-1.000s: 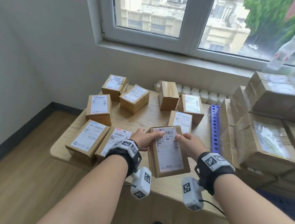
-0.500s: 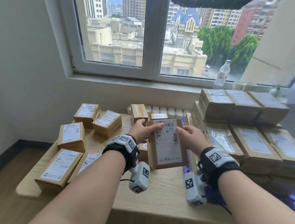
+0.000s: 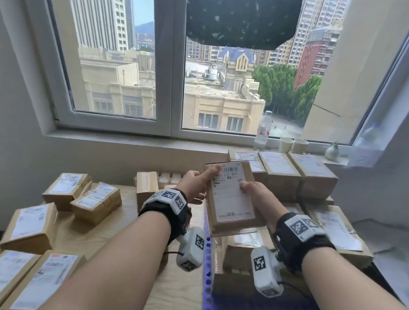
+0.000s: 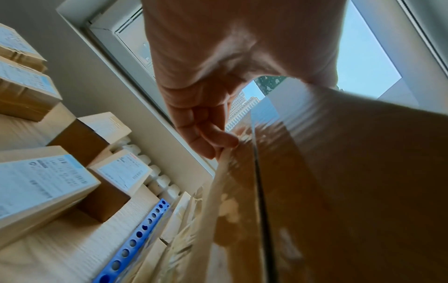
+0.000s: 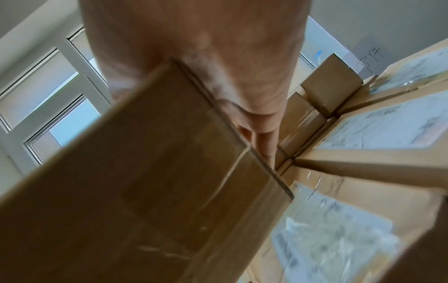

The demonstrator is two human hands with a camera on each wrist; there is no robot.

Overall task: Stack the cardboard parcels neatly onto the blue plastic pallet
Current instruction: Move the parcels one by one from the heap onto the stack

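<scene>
**Labelled parcel held in both hands above the pallet stack**

Flat brown cardboard parcel with a white shipping label (image 3: 232, 196) held up in the air, label up and tilted toward the head camera, between both hands. Left hand (image 3: 194, 185) gripping its left edge, thumb laid across the barcode corner on top, fingers (image 4: 208, 137) curled against the side and underside. Right hand (image 3: 256, 196) clamped on the right edge, thumb on the label, fingers (image 5: 264, 145) reaching under along the bottom face. Neither hand free.

Below and to the right, stacked brown cardboard parcels (image 3: 295, 175) in layers on the blue perforated plastic pallet (image 3: 206, 273), the top row just under the windowsill. Held parcel hovering over the near left part of that stack, not touching it.

On the left, light wooden table (image 3: 123, 224) carrying loose labelled cardboard parcels (image 3: 95, 201) lying apart from one another, some flat, one upright near the wall.

On the windowsill, clear plastic water bottle (image 3: 263, 130) beside two paper cups (image 3: 293, 145) and a small round vase (image 3: 331, 152).
</scene>
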